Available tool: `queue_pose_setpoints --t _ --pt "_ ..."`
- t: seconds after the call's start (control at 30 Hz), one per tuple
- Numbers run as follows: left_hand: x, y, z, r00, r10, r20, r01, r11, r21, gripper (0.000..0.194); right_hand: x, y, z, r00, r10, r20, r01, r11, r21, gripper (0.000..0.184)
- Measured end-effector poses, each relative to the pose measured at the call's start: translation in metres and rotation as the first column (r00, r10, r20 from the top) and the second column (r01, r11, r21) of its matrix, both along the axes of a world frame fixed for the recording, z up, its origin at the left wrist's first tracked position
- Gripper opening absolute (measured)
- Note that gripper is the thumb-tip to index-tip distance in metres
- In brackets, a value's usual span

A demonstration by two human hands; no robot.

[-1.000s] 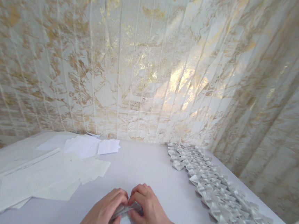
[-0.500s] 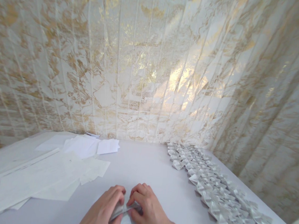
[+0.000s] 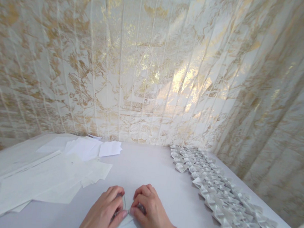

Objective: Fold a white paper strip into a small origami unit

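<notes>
My left hand (image 3: 104, 212) and my right hand (image 3: 151, 213) meet at the near edge of the white table (image 3: 147, 170). Between their fingertips they pinch a small folded piece of silvery paper (image 3: 126, 211), mostly hidden under the fingers. The thumbs press on the paper from below, and the index fingers curl over its top fold.
Loose white paper sheets (image 3: 53, 176) lie spread on the left of the table. Several folded silvery paper pieces (image 3: 222, 194) run in a long band along the right side. A white and gold curtain (image 3: 156, 64) hangs behind and to the right.
My hands have shifted slightly apart and nearer. The folded paper between them now stands more upright, with less of it showing.
</notes>
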State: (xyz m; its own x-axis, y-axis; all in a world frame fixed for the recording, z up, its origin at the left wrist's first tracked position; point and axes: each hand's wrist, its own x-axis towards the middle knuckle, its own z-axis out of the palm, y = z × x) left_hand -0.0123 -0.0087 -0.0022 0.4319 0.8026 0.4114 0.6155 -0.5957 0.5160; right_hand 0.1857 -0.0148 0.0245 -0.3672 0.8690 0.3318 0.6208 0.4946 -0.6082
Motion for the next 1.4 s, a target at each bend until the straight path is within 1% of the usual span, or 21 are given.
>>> queue_pose_setpoints --t 0.17,0.3,0.4,0.53,0.63,0.7,0.77,0.87,1.0,1.07,1.13,1.2,1.33,1.4 --pt "-0.002 0.003 -0.009 0.994 0.029 -0.106 -0.019 0.996 0.086 0.012 -0.005 0.004 -0.002 0.988 -0.153 -0.024 0.151 0.987 -0.055 0.022" --pt "-0.002 0.007 -0.017 0.988 0.069 -0.135 -0.048 0.987 0.155 0.009 -0.008 0.006 -0.002 0.981 -0.190 0.029 0.192 0.978 -0.078 0.019" --pt "-0.006 0.010 -0.025 0.991 0.094 -0.098 -0.077 0.983 0.170 0.006 -0.011 0.005 -0.002 0.977 -0.199 0.076 0.204 0.977 -0.067 0.016" --pt "-0.010 0.012 -0.032 0.992 0.110 -0.062 -0.097 0.978 0.186 0.015 -0.014 0.002 -0.003 0.971 -0.221 0.087 0.224 0.974 -0.030 0.020" --pt "-0.011 0.012 -0.031 0.989 0.100 -0.106 -0.076 0.974 0.211 0.029 -0.015 0.001 -0.002 0.968 -0.241 0.069 0.243 0.969 -0.031 0.030" --pt "-0.010 0.012 -0.030 0.988 0.079 -0.136 -0.049 0.976 0.211 0.038 -0.014 0.001 -0.001 0.969 -0.237 0.063 0.241 0.969 -0.057 0.031" --pt "-0.010 0.012 -0.027 0.989 0.045 -0.144 -0.017 0.982 0.186 0.041 -0.009 0.004 0.001 0.974 -0.218 0.058 0.223 0.969 -0.108 0.030" --pt "-0.012 0.014 -0.022 0.992 -0.044 -0.122 0.059 0.991 0.119 0.043 0.003 0.009 0.003 0.983 -0.177 0.044 0.182 0.969 -0.169 0.036" --pt "-0.017 0.016 -0.007 0.981 -0.187 -0.059 0.186 0.982 -0.025 0.052 0.016 0.016 0.002 0.989 -0.146 0.023 0.147 0.970 -0.194 0.040" --pt "-0.017 0.015 0.001 0.975 -0.219 -0.021 0.216 0.971 -0.105 0.056 0.021 0.017 0.002 0.991 -0.132 0.003 0.129 0.971 -0.202 0.039" --pt "-0.015 0.013 0.008 0.978 -0.207 0.033 0.210 0.963 -0.168 0.061 0.025 0.017 0.002 0.993 -0.112 -0.025 0.104 0.970 -0.218 0.036" --pt "-0.012 0.011 0.013 0.982 -0.165 0.091 0.181 0.957 -0.228 0.064 0.028 0.016 0.004 0.994 -0.091 -0.058 0.073 0.965 -0.251 0.032" --pt "-0.008 0.008 0.015 0.987 -0.057 0.148 0.109 0.922 -0.372 0.058 0.022 0.010 0.005 0.983 -0.094 -0.155 0.042 0.950 -0.311 0.033" --pt "-0.006 0.008 0.014 0.985 -0.035 0.171 0.104 0.907 -0.409 0.052 0.015 0.007 0.004 0.976 -0.105 -0.193 0.042 0.951 -0.306 0.022"
